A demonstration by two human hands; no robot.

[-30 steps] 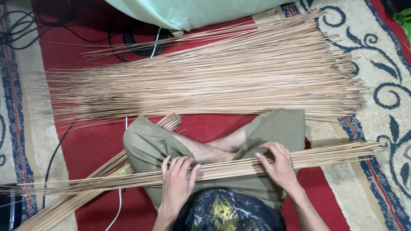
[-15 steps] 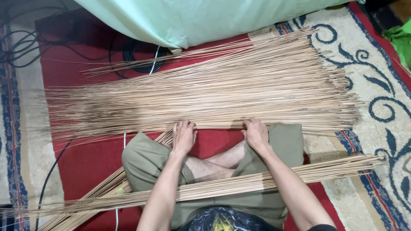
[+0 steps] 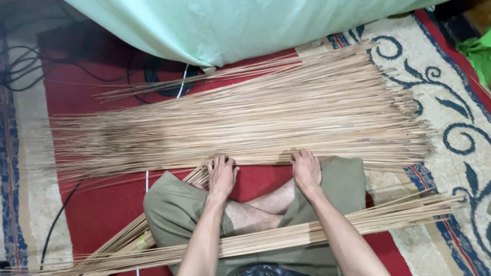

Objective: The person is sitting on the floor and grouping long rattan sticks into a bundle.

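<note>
**Both hands at the near edge of a spread of thin sticks**

Head view. A person is sitting cross-legged on a red carpet (image 3: 102, 214) with a cream patterned border, leaning forward over olive shorts (image 3: 174, 209). The left hand (image 3: 222, 174) and the right hand (image 3: 306, 168) are lying palm-down, well apart from each other, on the near edge of a large pile of sticks (image 3: 255, 122), which is lying fanned out across the carpet from left to right. The fingers of both hands are resting flat and fairly close together, curling over the nearest sticks; whether any stick is pinched beneath them cannot be told. A smaller bundle of sticks (image 3: 307, 232) is lying across the lap, under the forearms, and a third bunch (image 3: 123, 237) is slanting away beside the left knee. A pale green cloth (image 3: 230, 25) is hanging over the far side, with black cables (image 3: 20, 71) trailing at the far left.

In judgement, drawing off the nearest sticks cleanly is calling for even pressure from both palms, so that the thin sticks are sliding together and not crossing or snapping, and for keeping the forearms from dragging the lap bundle.
</note>
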